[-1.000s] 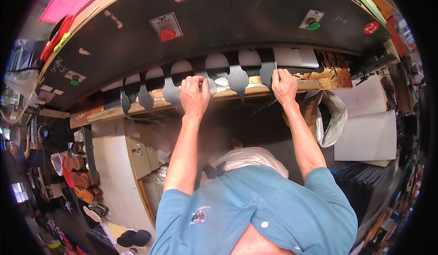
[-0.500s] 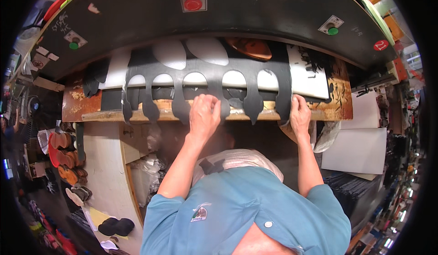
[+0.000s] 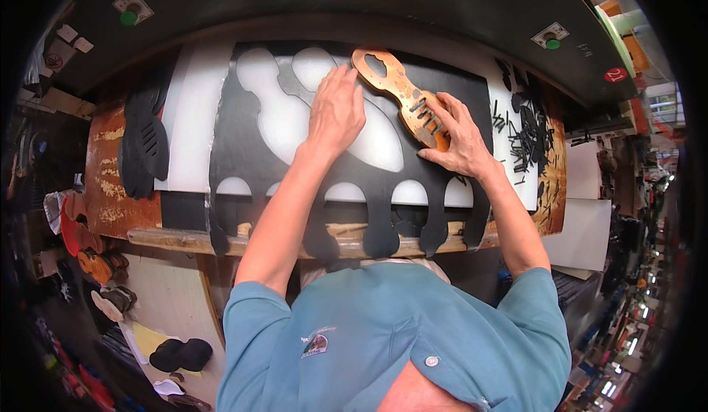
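A copper-coloured, insole-shaped cutting die (image 3: 402,95) lies on a black sheet (image 3: 236,150), slanting from the centre toward the right. It has an oval opening at its far end and black slotted pieces at its near end. My right hand (image 3: 459,137) grips that near end, thumb on the near side and fingers across the right edge. My left hand (image 3: 336,111) lies with fingers stretched out beside the die's far end; whether the fingertips touch it, I cannot tell. Sole-shaped holes in the sheet show a white board (image 3: 516,179) underneath.
A dark machine beam (image 3: 280,2) with green buttons (image 3: 129,17) spans the far side. Black slotted cut pieces (image 3: 144,143) are stacked at the left, and small black scraps (image 3: 520,135) litter the right. A wooden rail (image 3: 199,241) runs along the near edge.
Both hands have moved from the sheet's near edge to the die. The view has shifted, bringing the die out from beneath the beam's edge and revealing more of the holes.
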### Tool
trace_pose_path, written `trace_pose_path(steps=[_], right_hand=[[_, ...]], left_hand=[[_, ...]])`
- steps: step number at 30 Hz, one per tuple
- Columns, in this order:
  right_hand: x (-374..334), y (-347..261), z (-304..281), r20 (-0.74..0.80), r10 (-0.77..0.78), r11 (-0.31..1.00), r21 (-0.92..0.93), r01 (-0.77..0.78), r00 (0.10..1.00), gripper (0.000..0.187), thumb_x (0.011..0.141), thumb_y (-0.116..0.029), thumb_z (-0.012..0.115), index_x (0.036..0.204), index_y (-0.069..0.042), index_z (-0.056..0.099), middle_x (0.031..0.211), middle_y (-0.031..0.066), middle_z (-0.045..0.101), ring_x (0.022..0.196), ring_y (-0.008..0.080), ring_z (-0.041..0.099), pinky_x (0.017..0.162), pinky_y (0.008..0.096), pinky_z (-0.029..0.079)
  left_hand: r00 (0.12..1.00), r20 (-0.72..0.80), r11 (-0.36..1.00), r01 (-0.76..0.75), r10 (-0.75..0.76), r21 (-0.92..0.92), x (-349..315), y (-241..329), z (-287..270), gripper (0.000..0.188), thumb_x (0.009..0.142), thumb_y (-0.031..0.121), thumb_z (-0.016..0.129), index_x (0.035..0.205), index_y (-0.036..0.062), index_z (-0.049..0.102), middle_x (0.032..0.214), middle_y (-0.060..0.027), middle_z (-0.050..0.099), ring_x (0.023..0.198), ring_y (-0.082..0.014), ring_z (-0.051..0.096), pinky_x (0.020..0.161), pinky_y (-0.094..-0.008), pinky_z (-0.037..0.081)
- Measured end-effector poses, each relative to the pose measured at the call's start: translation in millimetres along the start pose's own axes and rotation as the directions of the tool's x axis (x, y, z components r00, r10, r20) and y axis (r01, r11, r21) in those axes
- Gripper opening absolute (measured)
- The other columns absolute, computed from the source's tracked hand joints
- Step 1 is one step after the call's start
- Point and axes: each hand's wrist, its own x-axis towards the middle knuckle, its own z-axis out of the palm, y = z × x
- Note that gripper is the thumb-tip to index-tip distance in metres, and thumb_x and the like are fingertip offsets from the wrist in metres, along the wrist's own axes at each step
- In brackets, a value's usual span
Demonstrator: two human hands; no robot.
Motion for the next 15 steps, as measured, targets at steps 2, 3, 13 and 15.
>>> trace_pose_path(steps=[2, 3, 13, 15], right_hand=[[-7, -4, -1, 0.054, -0.036, 0.999, 0.023, 0.035, 0.998, 0.097, 0.073, -0.033, 0.089, 0.159, -0.012, 0.048, 0.16, 0.0223, 0.041, 0.143, 0.0425, 0.045, 0.121, 0.0498, 0.043], [-11, -5, -4, 0.091, -0.011, 1.0, 0.022, 0.009, 0.996, 0.101, 0.068, -0.032, 0.088, 0.159, -0.012, 0.049, 0.161, 0.0228, 0.041, 0.144, 0.0419, 0.046, 0.121, 0.0492, 0.043], [-8, 5, -41, 0.398, 0.297, 0.169, 0.872, -0.458, 0.868, 0.092, 0.077, -0.032, 0.082, 0.154, 0.007, 0.053, 0.136, 0.0142, 0.067, 0.121, 0.0196, 0.065, 0.109, 0.0313, 0.048], [-33, -9, -43, 0.365, 0.333, 0.111, 0.9, -0.421, 0.869, 0.091, 0.078, -0.033, 0.082, 0.154, 0.008, 0.053, 0.134, 0.0128, 0.068, 0.118, 0.0183, 0.066, 0.106, 0.0304, 0.05]], left_hand=[[1.0, 0.025, 0.996, -0.011, 0.008, 0.091, -10, -8, 11, 0.046, 0.1, 0.014, 0.064, 0.141, -0.0079, 0.059, 0.15, -0.0295, 0.058, 0.144, -0.0456, 0.051, 0.123, -0.0509, 0.039], [0.998, 0.048, 0.989, -0.045, 0.039, 0.139, -16, -9, 15, 0.049, 0.101, 0.016, 0.063, 0.143, -0.0094, 0.057, 0.153, -0.0301, 0.055, 0.147, -0.0462, 0.047, 0.126, -0.0524, 0.035], [0.989, 0.146, 0.978, -0.06, 0.031, 0.199, -21, -7, 11, 0.054, 0.099, 0.023, 0.07, 0.138, -0.0122, 0.062, 0.153, -0.0303, 0.055, 0.148, -0.0454, 0.047, 0.126, -0.0518, 0.035], [0.987, 0.157, 0.993, 0.019, -0.038, 0.12, -27, 23, 6, 0.06, 0.1, 0.029, 0.07, 0.141, -0.0126, 0.06, 0.156, -0.0313, 0.052, 0.151, -0.0456, 0.044, 0.127, -0.051, 0.034]])
